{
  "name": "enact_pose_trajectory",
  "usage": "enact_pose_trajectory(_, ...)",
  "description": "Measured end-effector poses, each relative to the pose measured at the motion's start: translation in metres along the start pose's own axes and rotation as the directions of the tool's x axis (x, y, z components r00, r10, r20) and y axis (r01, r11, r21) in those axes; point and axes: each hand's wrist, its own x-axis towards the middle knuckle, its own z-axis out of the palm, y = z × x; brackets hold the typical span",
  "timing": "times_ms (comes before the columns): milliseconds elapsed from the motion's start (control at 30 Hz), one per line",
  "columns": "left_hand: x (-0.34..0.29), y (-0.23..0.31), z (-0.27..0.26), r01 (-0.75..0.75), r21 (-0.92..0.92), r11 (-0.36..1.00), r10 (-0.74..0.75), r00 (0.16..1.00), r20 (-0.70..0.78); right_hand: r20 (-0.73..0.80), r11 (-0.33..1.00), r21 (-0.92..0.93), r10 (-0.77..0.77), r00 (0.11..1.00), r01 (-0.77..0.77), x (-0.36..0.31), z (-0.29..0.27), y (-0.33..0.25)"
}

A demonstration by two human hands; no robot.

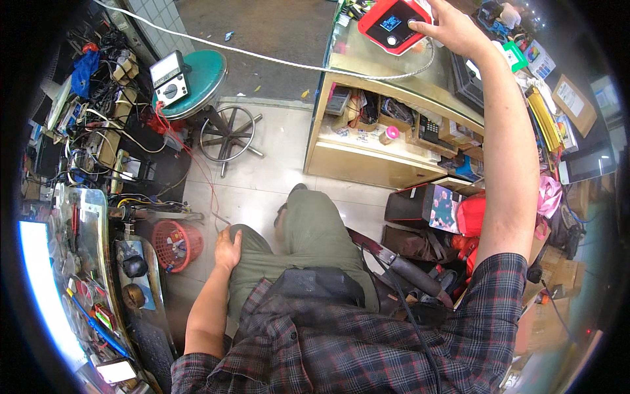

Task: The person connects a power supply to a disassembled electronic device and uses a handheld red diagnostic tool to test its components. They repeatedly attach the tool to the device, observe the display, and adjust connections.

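My right hand (453, 29) reaches out over the counter at the upper right, closed round the corner of a red-and-black device (375, 31). The device has a small lit screen and round buttons, and my thumb lies by the upper button. My left hand (228, 249) is down at my left knee, its fingers closed. Thin red test leads (199, 161) run to its fingertips; their ends are too small to make out. They come from an analogue multimeter (169, 77) lying on a round green stool (209, 72).
A white braided cord (262, 60) crosses to the glass-topped counter (367, 69), whose shelves hold boxes and a pink-capped jar (388, 135). Cables and parts crowd the left-hand shelves (108, 125). A red basket (178, 244) stands beside the cluttered workbench (92, 262). Bags and boxes (420, 207) lie at right.
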Motion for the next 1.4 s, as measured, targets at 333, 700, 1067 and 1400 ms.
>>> enact_pose_trajectory(333,0.02,0.003,0.006,-0.01,0.057,0.998,0.006,0.998,0.067,-0.016,1.0,0.004,0.01,1.0,-0.01,0.009,0.008,0.01)
enact_pose_trajectory(700,0.025,-0.002,0.019,0.014,0.049,0.999,-0.019,0.995,0.102,-0.082,0.992,0.108,-0.059,0.995,0.068,0.015,0.017,0.014)
enact_pose_trajectory(1067,0.024,0.005,0.015,0.034,0.046,0.998,-0.039,0.993,0.114,-0.056,0.984,0.166,-0.055,0.997,0.063,0.015,0.017,0.016)
enact_pose_trajectory(1400,0.025,0.001,0.019,0.018,0.038,0.999,-0.021,0.996,0.092,-0.077,0.994,0.087,-0.059,0.995,0.066,0.012,0.017,0.012)
